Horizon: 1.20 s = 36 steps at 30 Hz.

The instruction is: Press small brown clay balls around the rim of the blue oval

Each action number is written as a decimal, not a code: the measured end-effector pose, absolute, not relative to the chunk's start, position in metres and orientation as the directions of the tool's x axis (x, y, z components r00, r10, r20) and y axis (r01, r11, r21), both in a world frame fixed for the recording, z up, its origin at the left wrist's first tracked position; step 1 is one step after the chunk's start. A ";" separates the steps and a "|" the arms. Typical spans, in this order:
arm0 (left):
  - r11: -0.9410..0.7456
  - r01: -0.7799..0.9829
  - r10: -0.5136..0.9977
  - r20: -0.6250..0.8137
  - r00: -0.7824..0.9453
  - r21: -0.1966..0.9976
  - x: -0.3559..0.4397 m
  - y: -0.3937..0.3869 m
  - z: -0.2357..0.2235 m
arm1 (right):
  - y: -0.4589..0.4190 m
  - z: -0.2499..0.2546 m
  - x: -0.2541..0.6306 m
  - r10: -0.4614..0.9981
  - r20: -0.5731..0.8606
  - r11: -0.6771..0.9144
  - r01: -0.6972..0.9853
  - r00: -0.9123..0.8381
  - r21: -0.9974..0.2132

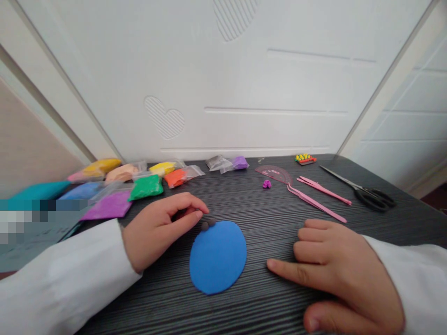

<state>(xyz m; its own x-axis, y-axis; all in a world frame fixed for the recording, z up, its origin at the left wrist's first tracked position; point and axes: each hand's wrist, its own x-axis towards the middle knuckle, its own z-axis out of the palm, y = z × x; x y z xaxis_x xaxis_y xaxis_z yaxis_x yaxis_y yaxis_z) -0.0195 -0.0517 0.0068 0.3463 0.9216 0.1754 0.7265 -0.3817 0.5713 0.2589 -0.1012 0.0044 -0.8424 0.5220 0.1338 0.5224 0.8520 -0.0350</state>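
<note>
A flat, round blue clay disc [218, 258] lies on the dark table. Two small dark clay balls [208, 224] sit side by side on its upper left edge. Just above these balls is my left hand [165, 228], thumb and index finger pinched together; whether a bit of clay is between the tips is hidden. To the right of the disc, my right hand [338, 272] rests apart from it. Its index finger points left toward the disc, the thumb is spread, and the other fingers are curled. Nothing is in this hand.
Bags of coloured clay, including a green one [145, 187] and an orange one [175, 177], line the back left. Toward the right lie a purple clay piece [267, 184], a protractor [275, 173], pink tweezers [317, 203], pink tools [324, 190] and black-handled scissors [375, 198].
</note>
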 end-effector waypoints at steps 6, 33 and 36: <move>-0.383 0.717 0.921 0.179 0.347 0.582 -0.020 -0.052 0.007 | -0.102 0.005 0.258 0.520 0.105 0.854 0.519 -0.848 -0.035; -0.376 0.714 0.921 0.156 0.356 0.590 -0.021 -0.050 0.005 | -0.100 0.006 0.258 0.545 0.071 0.839 0.543 -0.836 -0.039; -0.384 0.706 0.919 0.170 0.356 0.595 -0.021 -0.050 0.005 | -0.100 0.006 0.258 0.571 0.098 0.821 0.570 -0.815 -0.036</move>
<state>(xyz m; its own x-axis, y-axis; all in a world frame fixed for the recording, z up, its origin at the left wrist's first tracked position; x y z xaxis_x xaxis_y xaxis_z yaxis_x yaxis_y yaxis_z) -0.0214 -0.0498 0.0050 0.3561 0.9188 0.1700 0.7063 -0.3838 0.5948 0.2583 -0.0997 0.0055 -0.8152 0.5709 0.0980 0.5704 0.8206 -0.0357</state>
